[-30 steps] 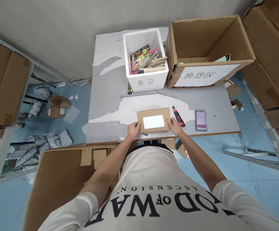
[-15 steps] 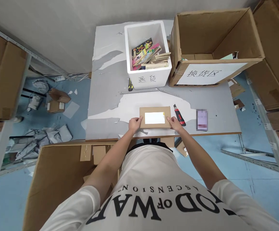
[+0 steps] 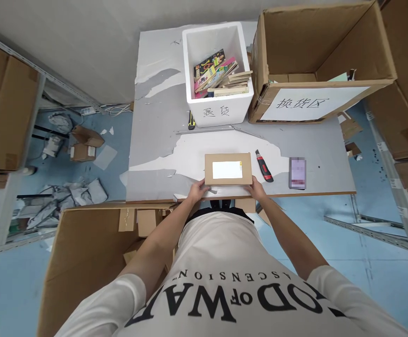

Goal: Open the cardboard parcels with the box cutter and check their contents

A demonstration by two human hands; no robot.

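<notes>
A small closed cardboard box (image 3: pixel 210 169) with a white label on top is at the front of the table. At its near left corner, my left hand (image 3: pixel 198 190) holds the lower edge with bent fingers. My right hand (image 3: pixel 256 189) grips the near right corner the same way; some fingertips of both hands are hidden behind the box. Just right of the box lies a red and black utility knife (image 3: pixel 264 166). Farther right rests a phone (image 3: pixel 297 173) with a lit, blurred screen.
A white foam bin (image 3: pixel 218 112) of books stands at the back, with a yellow and black cutter (image 3: pixel 191 120) beside it. To its right is a large open carton (image 3: pixel 265 112). Another big open carton (image 3: pixel 84 252) stands below the table's left front. Shelving flanks both sides.
Both hands have slid from the box's sides down to its near corners, and the thumbs no longer show on top. The view has shifted slightly.
</notes>
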